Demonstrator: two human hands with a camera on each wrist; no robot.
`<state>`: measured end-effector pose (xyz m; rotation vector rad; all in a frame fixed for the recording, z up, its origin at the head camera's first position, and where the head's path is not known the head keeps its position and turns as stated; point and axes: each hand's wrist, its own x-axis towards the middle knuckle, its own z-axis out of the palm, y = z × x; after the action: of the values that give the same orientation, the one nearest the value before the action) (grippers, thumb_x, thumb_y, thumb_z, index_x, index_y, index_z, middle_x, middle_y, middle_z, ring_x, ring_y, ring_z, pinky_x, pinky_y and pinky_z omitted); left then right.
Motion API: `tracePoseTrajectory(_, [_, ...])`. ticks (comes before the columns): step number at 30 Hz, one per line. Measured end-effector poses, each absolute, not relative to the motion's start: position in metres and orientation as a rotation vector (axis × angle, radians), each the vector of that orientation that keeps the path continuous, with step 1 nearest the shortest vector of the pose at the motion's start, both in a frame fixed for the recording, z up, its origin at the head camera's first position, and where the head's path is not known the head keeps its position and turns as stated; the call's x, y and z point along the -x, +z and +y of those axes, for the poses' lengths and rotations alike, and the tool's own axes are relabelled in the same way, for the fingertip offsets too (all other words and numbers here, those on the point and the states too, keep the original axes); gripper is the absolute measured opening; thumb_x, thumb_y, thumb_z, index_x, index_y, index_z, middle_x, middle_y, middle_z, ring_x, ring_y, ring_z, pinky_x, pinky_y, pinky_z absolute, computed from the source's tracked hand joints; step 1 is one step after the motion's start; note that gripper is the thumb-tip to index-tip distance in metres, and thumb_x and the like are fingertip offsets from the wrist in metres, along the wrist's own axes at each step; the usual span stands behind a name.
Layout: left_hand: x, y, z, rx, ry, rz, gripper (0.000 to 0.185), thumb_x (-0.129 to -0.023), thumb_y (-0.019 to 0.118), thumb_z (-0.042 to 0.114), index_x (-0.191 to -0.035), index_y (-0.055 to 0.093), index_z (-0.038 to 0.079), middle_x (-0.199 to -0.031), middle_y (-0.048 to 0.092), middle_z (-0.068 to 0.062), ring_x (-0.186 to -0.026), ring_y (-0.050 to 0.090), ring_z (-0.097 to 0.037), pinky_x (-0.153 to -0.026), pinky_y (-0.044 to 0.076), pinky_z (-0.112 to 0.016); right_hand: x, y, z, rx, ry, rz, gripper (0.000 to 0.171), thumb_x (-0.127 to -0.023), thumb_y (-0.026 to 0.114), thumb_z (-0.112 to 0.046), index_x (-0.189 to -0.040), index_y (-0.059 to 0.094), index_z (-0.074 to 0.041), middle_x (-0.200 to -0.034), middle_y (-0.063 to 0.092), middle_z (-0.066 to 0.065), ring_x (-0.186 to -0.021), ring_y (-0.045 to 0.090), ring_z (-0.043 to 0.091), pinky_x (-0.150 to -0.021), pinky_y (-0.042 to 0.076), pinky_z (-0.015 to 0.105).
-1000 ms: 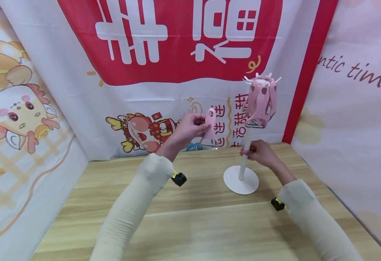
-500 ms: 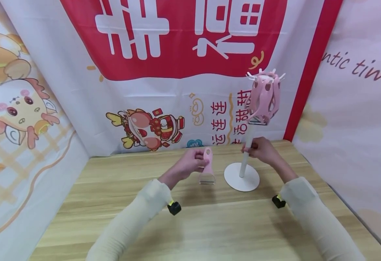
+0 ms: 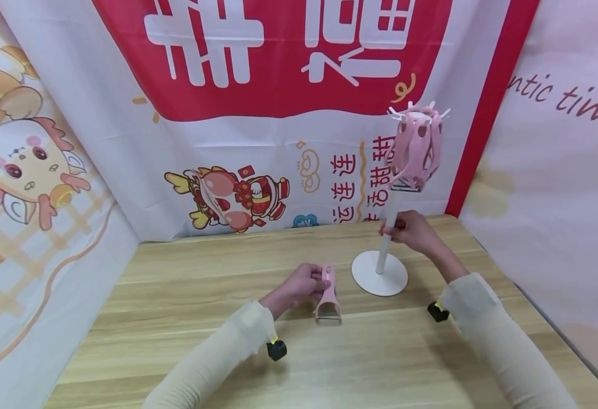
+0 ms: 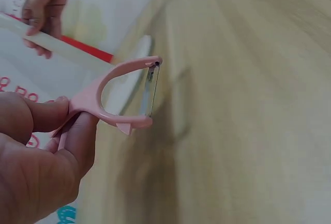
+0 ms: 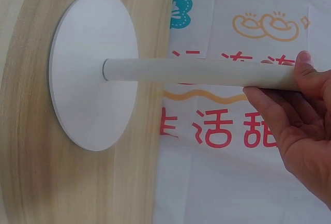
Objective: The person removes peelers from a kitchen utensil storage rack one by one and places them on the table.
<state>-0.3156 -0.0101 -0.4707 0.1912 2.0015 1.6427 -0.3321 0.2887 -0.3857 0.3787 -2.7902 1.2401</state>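
Observation:
My left hand (image 3: pixel 303 286) pinches the handle of a pink Y-shaped peeler (image 3: pixel 328 298), blade end toward me, low over the wooden table (image 3: pixel 186 318). The left wrist view shows the peeler (image 4: pixel 126 97) held between thumb and fingers (image 4: pixel 49 115), its metal blade just above the wood. My right hand (image 3: pixel 410 230) grips the white pole of a stand (image 3: pixel 385 238) with a round white base (image 3: pixel 379 274). Several pink peelers (image 3: pixel 415 149) hang from hooks at the stand's top. In the right wrist view my fingers (image 5: pixel 289 115) curl round the pole (image 5: pixel 196 72).
Printed banners form walls at the back, left and right of the table. The stand's base (image 5: pixel 93 69) sits near the table's back edge on the right. Bare wood lies in front of and left of my left hand.
My left hand has come down and toward me with the pink peeler, from beside the stand's top to just above the table. The right hand has stayed on the pole.

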Motion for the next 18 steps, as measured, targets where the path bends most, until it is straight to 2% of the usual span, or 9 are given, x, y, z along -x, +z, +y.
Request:
tracePoseTrajectory(7, [0.31, -0.485, -0.008, -0.181, 1.625, 2.039, 0.025, -0.095, 0.062, 0.001, -0.12, 0.059, -0.004, -0.099, 0.071, -0.016, -0.079, 0.069, -0.017, -0.072, 0.061, -0.029, 0.33, -0.383, 0.288, -0.381, 1.265, -2.791, 0.015, -0.095, 0.065, -0.004, -0.106, 0.067, 0.006, -0.108, 0.072, 0.026, -0.101, 0.07, 0.038, -0.085, 0.06, 0.044])
tracePoseTrajectory(18, [0.312, -0.496, -0.004, -0.198, 1.505, 2.212, 0.021, -0.093, 0.069, 0.007, -0.111, 0.063, -0.001, -0.088, 0.07, -0.011, -0.071, 0.067, -0.015, -0.063, 0.06, -0.025, 0.332, -0.385, 0.288, -0.374, 1.255, -2.794, 0.014, -0.096, 0.063, -0.003, -0.107, 0.067, 0.006, -0.108, 0.072, 0.026, -0.102, 0.07, 0.039, -0.085, 0.06, 0.043])
